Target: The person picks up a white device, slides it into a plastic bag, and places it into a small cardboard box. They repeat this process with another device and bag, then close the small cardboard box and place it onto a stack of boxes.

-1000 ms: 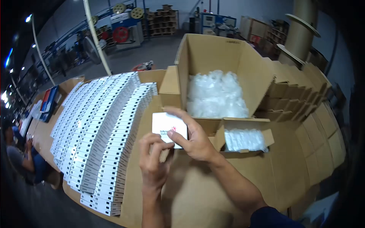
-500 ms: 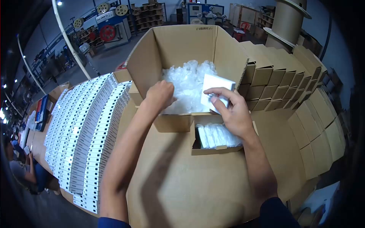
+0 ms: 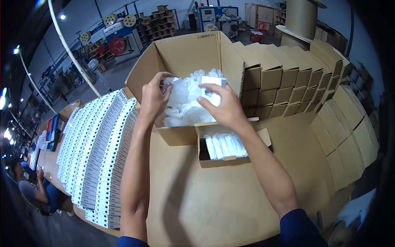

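Observation:
My right hand [image 3: 225,106] grips a flat white box [image 3: 213,81] between thumb and fingers, over the opening of a large cardboard box [image 3: 187,53]. My left hand [image 3: 154,99] is at that box's left side, its fingers curled on the edge of a clear plastic bag [image 3: 177,91]. More crumpled clear bags [image 3: 189,115] fill the large box below both hands. Right in front of it stands a small open carton [image 3: 218,164], holding a row of white pieces in clear wrapping [image 3: 224,146].
Long stacks of white boxes [image 3: 92,144] line the left of the table. Brown cartons [image 3: 269,78] are piled at the back right, with more cartons [image 3: 343,131] along the right edge. A seated person [image 3: 39,191] is at the far left. Machinery [image 3: 119,35] stands behind.
My left hand has risen and opened from a fist to take hold of a plastic bag. My right hand has carried the white box leftward, tilting it. The view has shifted slightly.

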Demonstrator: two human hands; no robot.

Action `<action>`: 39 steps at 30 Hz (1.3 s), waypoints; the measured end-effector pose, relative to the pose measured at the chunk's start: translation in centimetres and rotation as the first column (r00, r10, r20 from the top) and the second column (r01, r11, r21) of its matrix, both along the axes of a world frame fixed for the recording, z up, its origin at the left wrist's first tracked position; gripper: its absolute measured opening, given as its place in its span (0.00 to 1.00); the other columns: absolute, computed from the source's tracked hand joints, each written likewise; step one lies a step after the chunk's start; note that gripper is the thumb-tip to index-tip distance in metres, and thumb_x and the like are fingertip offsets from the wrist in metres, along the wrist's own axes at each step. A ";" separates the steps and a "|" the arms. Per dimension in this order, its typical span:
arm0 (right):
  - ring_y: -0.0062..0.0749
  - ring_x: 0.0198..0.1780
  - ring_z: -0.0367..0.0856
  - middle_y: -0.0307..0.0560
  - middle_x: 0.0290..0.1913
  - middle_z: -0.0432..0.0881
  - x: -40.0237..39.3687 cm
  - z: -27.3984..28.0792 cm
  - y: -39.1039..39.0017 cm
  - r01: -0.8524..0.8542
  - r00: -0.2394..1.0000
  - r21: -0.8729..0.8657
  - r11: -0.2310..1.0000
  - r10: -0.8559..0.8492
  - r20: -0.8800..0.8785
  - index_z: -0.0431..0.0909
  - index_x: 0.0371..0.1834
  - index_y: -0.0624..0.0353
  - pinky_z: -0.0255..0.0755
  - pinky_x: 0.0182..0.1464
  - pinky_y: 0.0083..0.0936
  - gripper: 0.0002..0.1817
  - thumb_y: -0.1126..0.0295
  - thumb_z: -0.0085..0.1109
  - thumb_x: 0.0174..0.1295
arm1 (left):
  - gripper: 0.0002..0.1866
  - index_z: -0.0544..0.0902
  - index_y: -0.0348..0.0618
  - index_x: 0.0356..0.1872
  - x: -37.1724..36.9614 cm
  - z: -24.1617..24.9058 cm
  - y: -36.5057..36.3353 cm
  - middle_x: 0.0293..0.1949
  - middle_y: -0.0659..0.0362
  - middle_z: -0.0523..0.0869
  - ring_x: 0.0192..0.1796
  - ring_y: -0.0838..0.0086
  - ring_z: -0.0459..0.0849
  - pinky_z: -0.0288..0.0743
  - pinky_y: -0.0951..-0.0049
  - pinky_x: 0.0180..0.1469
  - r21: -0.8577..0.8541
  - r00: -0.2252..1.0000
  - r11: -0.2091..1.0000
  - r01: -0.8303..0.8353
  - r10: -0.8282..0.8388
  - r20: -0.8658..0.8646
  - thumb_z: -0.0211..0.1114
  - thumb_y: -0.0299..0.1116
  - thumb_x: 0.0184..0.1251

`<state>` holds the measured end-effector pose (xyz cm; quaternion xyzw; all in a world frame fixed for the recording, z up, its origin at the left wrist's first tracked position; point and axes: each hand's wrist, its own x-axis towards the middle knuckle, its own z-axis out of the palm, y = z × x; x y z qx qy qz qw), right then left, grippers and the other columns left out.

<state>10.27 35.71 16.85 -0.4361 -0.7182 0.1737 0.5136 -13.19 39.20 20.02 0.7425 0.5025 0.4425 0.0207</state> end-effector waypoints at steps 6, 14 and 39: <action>0.47 0.44 0.88 0.61 0.39 0.90 -1.9 1.4 3.2 -0.130 0.983 -0.175 0.976 0.104 -0.151 0.89 0.44 0.66 0.79 0.50 0.39 0.22 0.54 0.73 0.64 | 0.12 0.82 0.31 0.55 3.4 0.0 -4.6 0.38 0.50 0.92 0.40 0.72 0.93 0.83 0.72 0.45 0.052 0.933 0.970 0.236 -0.241 0.267 0.63 0.24 0.75; 0.24 0.32 0.71 0.41 0.26 0.79 3.1 0.6 -11.8 -0.129 0.935 -0.100 0.987 0.087 -0.344 0.86 0.33 0.67 0.68 0.40 0.26 0.25 0.51 0.64 0.75 | 0.11 0.82 0.35 0.52 6.6 -3.8 -15.5 0.28 0.69 0.79 0.29 0.92 0.70 0.62 0.85 0.29 0.065 0.702 0.991 0.118 -0.129 0.700 0.57 0.32 0.85; 0.19 0.33 0.74 0.35 0.32 0.77 10.0 -15.2 -36.1 -0.617 0.550 -0.542 0.570 -0.180 -0.815 0.80 0.29 0.61 0.70 0.39 0.21 0.16 0.65 0.61 0.77 | 0.15 0.76 0.42 0.50 11.5 -17.2 -36.6 0.51 0.57 0.75 0.46 0.77 0.78 0.77 0.78 0.42 -0.051 0.357 0.894 0.444 -0.124 0.926 0.63 0.13 0.67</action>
